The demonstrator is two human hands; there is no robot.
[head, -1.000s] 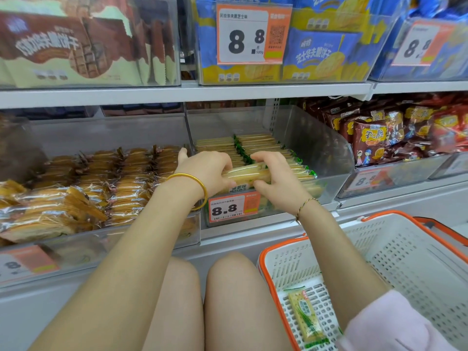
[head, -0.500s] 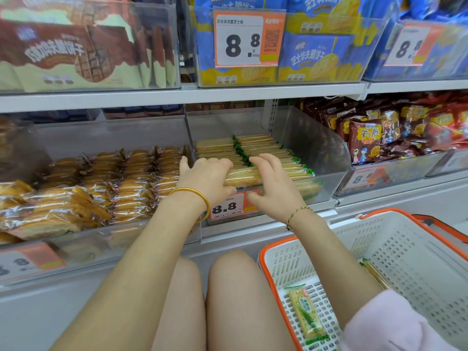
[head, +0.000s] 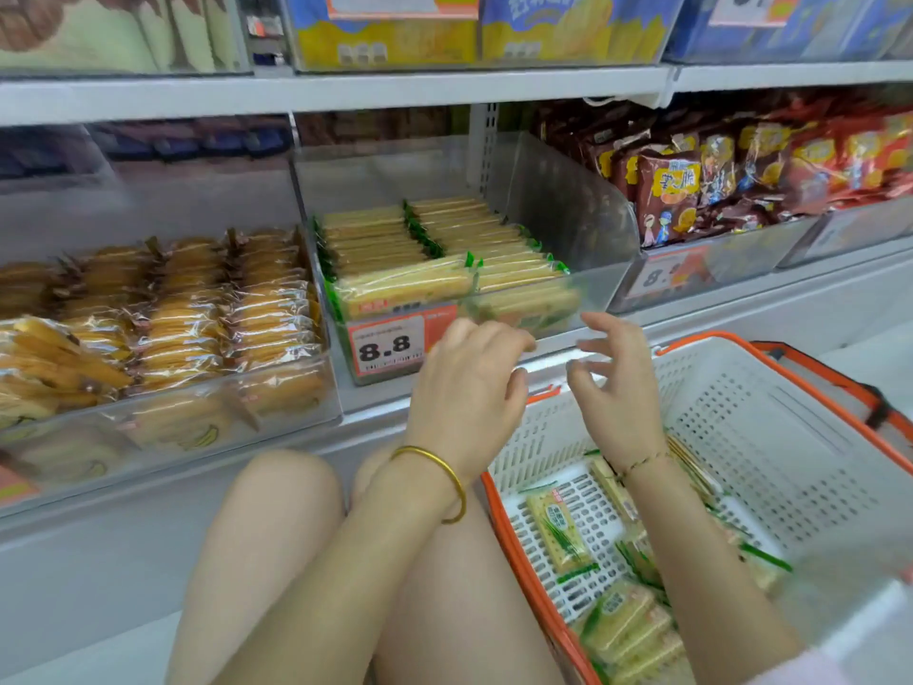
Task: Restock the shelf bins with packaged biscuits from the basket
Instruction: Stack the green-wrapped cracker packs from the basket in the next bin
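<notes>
Biscuit packs (head: 405, 284) in bin (head: 568, 215) no longer under left hand (head: 464, 383) or right hand (head: 617, 388), fingers (head: 600, 328) slack, empty

A shop: price tag (head: 387, 344) on shelf bins (head: 568, 200) of packaged snacks.

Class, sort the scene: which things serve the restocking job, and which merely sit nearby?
Job: basket, biscuit packs in it, middle bin, left hand, right hand.
Nearby only: golden pastries, red snack packets, blue boxes overhead.
</notes>
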